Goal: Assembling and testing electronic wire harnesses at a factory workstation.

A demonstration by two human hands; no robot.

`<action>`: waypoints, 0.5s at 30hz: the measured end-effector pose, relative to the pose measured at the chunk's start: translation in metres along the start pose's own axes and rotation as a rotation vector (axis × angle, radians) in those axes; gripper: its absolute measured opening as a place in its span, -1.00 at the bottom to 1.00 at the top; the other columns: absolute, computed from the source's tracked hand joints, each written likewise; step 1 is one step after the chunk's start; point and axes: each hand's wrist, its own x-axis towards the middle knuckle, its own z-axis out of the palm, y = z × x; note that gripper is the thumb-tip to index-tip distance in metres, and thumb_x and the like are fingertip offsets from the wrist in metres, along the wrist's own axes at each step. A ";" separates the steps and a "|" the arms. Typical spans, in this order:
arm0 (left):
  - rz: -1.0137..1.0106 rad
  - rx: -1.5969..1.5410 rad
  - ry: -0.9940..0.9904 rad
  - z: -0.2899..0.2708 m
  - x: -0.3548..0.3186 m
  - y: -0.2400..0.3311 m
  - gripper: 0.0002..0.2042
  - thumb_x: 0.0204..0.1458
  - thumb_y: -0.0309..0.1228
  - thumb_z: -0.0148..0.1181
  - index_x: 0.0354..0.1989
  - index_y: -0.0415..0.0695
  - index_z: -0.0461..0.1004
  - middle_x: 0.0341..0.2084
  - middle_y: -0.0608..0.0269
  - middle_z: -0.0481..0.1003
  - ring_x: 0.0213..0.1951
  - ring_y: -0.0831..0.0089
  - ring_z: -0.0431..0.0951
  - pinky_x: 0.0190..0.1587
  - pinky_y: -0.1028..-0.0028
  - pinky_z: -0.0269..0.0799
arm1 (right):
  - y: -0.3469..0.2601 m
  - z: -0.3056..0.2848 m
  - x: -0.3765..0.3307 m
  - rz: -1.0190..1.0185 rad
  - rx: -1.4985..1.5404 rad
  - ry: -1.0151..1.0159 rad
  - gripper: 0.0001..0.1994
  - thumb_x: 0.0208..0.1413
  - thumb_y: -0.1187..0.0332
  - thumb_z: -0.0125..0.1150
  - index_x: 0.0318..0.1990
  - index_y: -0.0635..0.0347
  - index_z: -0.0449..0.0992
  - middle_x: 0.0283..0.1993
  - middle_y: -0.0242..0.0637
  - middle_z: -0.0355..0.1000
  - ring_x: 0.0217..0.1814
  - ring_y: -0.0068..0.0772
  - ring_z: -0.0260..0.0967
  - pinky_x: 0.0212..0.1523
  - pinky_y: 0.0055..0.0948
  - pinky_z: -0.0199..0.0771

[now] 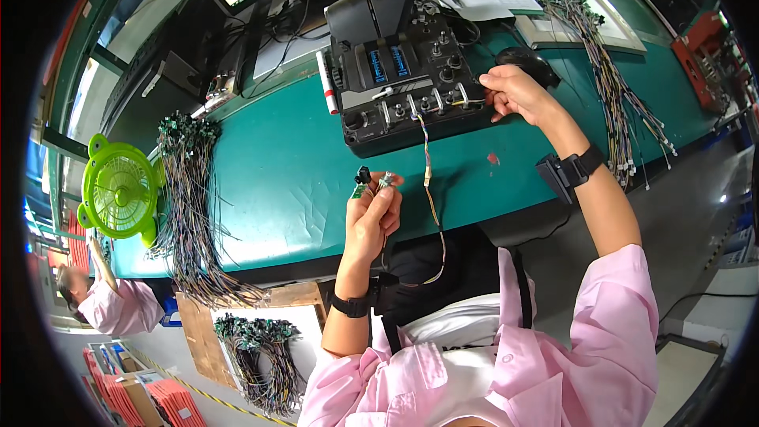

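My left hand (373, 221) is closed on a small green circuit board (360, 190) with a black part on its end. From it a bundle of thin coloured wires (434, 209) loops down over my lap, then up to the front of a black control box (466, 120). The box carries toggle switches, knobs and two small lit blue displays (387, 63). At the box's right front corner is my right hand (515, 95), thumb and fingers bent together against its side. What those fingertips pinch is hidden.
Wire bundles with green boards lie on the green table at left (190, 190) and right (605, 71), another (259, 356) on a lower board. A green fan (120, 190) stands far left. A marker (326, 83) and mouse (528, 67) flank the box. Another person (118, 300) is at far left.
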 end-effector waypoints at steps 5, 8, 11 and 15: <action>-0.004 -0.002 -0.027 0.003 0.001 0.000 -0.83 -0.03 -0.40 -0.13 -0.33 -0.25 0.23 -0.74 0.39 0.12 -0.76 0.73 -0.01 -0.76 0.73 -0.11 | -0.013 -0.002 -0.013 0.023 -0.334 0.046 -0.68 -0.02 0.18 -0.08 -0.61 0.28 0.30 -0.75 -0.30 0.20 -0.78 -0.55 0.16 -0.68 -0.49 0.29; -0.010 0.013 -0.035 0.002 0.000 0.002 -0.83 -0.02 -0.39 -0.12 -0.35 -0.25 0.23 -0.75 0.40 0.12 -0.76 0.73 0.00 -0.76 0.73 -0.11 | -0.026 0.010 -0.032 -0.055 -0.727 0.160 -0.68 -0.03 0.20 -0.07 -0.63 0.30 0.30 -0.78 -0.32 0.21 -0.75 -0.57 0.18 -0.69 -0.54 0.23; -0.013 0.020 -0.035 -0.003 -0.006 -0.001 -0.83 -0.02 -0.39 -0.11 -0.36 -0.27 0.23 -0.76 0.41 0.14 -0.76 0.74 0.03 -0.76 0.73 -0.11 | -0.030 0.039 -0.062 -0.407 -0.798 0.118 -0.75 -0.07 0.26 -0.02 -0.57 0.31 0.32 -0.75 -0.32 0.25 -0.70 -0.58 0.23 -0.68 -0.59 0.15; -0.008 0.106 -0.066 0.002 -0.005 -0.006 -0.84 -0.02 -0.39 -0.10 -0.39 -0.25 0.24 -0.76 0.42 0.15 -0.77 0.75 0.04 -0.77 0.73 -0.10 | -0.004 0.099 -0.088 -0.661 -0.517 0.055 -0.91 -0.13 0.46 0.04 -0.49 0.28 0.29 -0.58 -0.25 0.28 -0.60 -0.46 0.26 -0.59 -0.50 0.22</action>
